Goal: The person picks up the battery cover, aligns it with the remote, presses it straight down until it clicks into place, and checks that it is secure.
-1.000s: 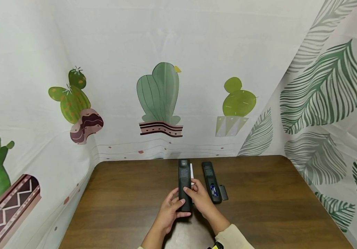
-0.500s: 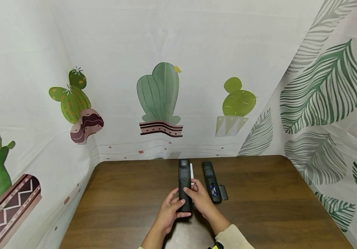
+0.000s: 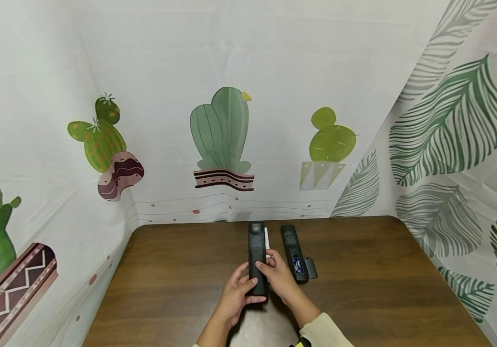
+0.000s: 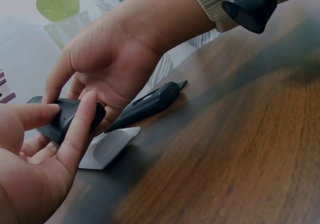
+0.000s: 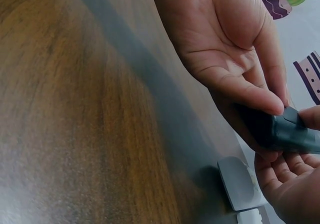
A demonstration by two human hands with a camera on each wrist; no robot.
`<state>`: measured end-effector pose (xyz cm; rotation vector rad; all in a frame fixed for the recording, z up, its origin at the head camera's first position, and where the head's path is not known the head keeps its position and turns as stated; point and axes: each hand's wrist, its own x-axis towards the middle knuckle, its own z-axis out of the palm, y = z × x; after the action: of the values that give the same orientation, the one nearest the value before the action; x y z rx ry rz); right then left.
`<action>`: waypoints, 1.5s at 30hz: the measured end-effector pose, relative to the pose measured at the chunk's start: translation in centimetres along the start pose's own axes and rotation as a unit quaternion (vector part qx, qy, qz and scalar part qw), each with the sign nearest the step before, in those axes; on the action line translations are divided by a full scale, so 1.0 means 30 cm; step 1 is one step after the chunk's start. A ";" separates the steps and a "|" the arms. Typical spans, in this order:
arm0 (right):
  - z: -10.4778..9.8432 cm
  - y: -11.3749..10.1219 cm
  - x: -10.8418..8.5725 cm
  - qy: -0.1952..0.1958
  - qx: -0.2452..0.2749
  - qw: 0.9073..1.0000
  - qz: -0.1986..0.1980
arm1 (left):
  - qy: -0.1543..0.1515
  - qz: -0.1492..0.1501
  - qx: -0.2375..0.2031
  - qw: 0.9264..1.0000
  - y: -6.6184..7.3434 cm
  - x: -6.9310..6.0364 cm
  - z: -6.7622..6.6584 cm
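Note:
A black remote control (image 3: 256,246) is held over the table with its printed back facing up. My left hand (image 3: 232,292) grips its lower end, thumb on the back and a finger across the near end. My right hand (image 3: 282,278) holds its right side, the thumb pressing on the back. In the left wrist view, fingers of both hands wrap the remote's end (image 4: 66,118); the right wrist view shows its dark end (image 5: 277,131) between them. Beside the right hand lies a second black remote (image 3: 290,245), its battery compartment open with blue batteries (image 3: 297,265) inside.
A small dark battery cover (image 3: 311,268) lies right of the second remote. A white piece with a rounded recess (image 4: 110,148) lies below the hands, mostly hidden in the head view. The brown wooden table (image 3: 179,270) meets a cactus-printed cloth (image 3: 274,144) behind.

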<state>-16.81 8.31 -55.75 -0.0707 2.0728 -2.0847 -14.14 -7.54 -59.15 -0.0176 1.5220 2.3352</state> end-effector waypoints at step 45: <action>0.007 0.014 0.001 -0.008 -0.093 0.994 -0.048 | 0.007 0.014 -0.003 1.000 0.024 -0.008 -0.030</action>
<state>-16.76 8.12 -56.17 -0.2176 2.2925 -1.9288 -14.30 -8.68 -58.84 -0.0147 1.5327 2.3664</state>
